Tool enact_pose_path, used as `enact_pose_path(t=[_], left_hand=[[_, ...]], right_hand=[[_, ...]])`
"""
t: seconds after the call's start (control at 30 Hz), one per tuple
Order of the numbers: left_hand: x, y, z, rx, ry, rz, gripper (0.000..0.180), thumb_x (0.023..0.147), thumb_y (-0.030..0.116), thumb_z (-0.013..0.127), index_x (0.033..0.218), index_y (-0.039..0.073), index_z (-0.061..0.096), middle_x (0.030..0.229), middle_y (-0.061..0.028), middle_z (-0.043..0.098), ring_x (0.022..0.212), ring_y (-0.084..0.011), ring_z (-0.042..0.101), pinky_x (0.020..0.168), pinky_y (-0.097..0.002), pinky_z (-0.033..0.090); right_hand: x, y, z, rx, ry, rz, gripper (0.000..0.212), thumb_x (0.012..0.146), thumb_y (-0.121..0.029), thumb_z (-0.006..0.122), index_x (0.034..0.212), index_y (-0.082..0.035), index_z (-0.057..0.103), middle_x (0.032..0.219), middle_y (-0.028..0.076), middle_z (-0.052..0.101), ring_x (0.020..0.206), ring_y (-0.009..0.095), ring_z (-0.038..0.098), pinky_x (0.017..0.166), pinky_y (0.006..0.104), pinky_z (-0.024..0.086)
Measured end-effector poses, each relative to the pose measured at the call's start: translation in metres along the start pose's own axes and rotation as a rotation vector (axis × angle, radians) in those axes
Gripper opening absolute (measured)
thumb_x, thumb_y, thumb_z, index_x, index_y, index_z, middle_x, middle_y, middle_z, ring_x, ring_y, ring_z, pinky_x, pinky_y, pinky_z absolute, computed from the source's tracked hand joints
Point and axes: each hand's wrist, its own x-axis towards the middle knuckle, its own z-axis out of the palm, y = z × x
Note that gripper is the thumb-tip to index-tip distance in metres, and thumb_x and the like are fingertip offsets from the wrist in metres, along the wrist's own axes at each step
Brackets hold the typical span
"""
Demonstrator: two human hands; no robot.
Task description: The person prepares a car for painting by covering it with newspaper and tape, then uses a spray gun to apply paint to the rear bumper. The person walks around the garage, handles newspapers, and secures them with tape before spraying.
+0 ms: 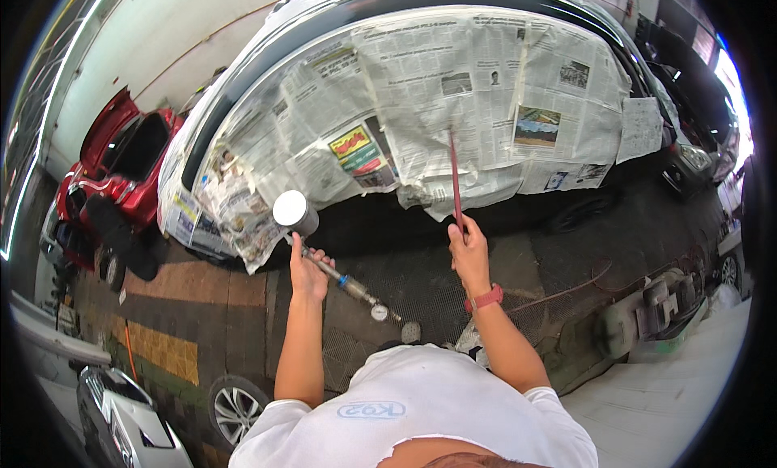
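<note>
My left hand (310, 275) is closed around a paint spray gun (353, 287). Its grey cup (304, 219) with a white round top stands above my fingers, and a blue ring and a small round gauge (379, 312) sit at the lower end. A thin dark-red stick (456, 176) is gripped in my right hand (469, 253), pointing away from me. Its far tip overlaps the newspaper sheets (453, 63) covering the car's side; whether it touches them I cannot tell. A red band is on my right wrist.
The papered car (212, 136) curves across the space ahead. A red car (137, 164) with a raised lid stands at the far left. Near left are a wheel (236, 407) and a white-and-black car part (133, 423). A thin hose (566, 290) crosses the floor toward machinery (664, 302) at right.
</note>
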Motion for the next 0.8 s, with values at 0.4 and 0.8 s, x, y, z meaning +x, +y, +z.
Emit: enact_pose_path(t=[0.4, 0.8], left_hand=[[-0.065, -0.016, -0.014, -0.067, 0.198, 0.174, 0.06, 0.088, 0.072, 0.07, 0.087, 0.016, 0.046, 0.065, 0.0022, 0.044, 0.063, -0.0175, 0.05, 0.07, -0.0348, 0.046], [-0.084, 0.014, -0.001, -0.057, 0.242, 0.328, 0.052, 0.091, 0.063, 0.072, 0.085, 0.019, 0.045, 0.065, 0.0058, 0.044, 0.056, -0.0117, 0.046, 0.058, -0.0308, 0.039]], right_hand=[[-0.037, -0.01, 0.014, -0.074, -0.368, -0.019, 0.047, 0.103, -0.022, 0.064, 0.145, -0.005, 0.051, 0.082, 0.001, 0.061, 0.069, 0.008, 0.056, 0.057, 0.0274, 0.049], [-0.082, 0.042, -0.005, -0.364, -0.812, -0.292, 0.051, 0.107, -0.022, 0.054, 0.152, -0.001, 0.042, 0.111, 0.02, 0.066, 0.104, 0.031, 0.068, 0.098, 0.0391, 0.05]])
